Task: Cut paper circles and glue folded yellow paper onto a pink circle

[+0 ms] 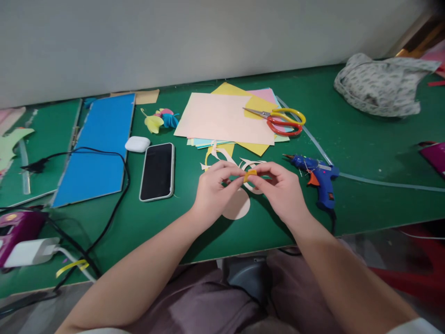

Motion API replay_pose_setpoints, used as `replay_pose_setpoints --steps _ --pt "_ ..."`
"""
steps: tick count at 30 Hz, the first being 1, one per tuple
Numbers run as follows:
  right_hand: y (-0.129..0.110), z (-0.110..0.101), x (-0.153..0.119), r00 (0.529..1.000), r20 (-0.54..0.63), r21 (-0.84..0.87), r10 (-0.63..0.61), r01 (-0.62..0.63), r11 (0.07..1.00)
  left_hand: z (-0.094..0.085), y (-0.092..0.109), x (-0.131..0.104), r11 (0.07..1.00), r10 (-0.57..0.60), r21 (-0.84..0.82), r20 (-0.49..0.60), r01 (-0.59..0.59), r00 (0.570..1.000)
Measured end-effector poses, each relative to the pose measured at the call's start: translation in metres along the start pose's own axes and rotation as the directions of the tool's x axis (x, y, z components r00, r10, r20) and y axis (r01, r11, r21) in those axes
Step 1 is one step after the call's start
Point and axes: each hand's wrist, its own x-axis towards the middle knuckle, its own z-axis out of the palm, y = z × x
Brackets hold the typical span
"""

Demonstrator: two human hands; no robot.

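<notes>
Head view: left hand, right hand, each grip pinching small yellow piece; patterned pouch, contents hidden

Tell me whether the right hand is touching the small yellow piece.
Touching. The head view shows the right hand with its thumb and finger closed on the right end of the small yellow piece.

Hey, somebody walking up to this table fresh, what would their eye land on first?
Probably the big blue board on the left of the green table. Next might come the scissors, one handle yellow and one red, on the paper stack beyond the hands. Front and centre, the left hand and right hand pinch a small yellow piece.
</notes>
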Motion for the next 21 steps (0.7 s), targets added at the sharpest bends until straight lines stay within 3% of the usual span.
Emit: replay_pose_setpoints --steps 11,17,21 --pt "-0.003 -0.0014 -0.0002 0.998 0.014 -0.109 -0.068 0.069 0.992 -0.0003 -0.0005 -0.0028 0.978 0.124 0.169 -0.017 -0.12 0.992" --pt "-0.0053 -0.0006 -0.0021 0.992 0.023 -0.155 -0.125 0.127 0.98 -0.0007 0.0007 -0.0023 0.984 0.1 0.147 -0.011 -0.097 0.995" --pt "-0.0061 -0.001 -0.0033 0.992 -0.003 -0.122 -0.123 0.122 0.985 -0.0006 0.0031 -0.0019 0.999 0.032 0.031 -0.02 -0.031 0.999"
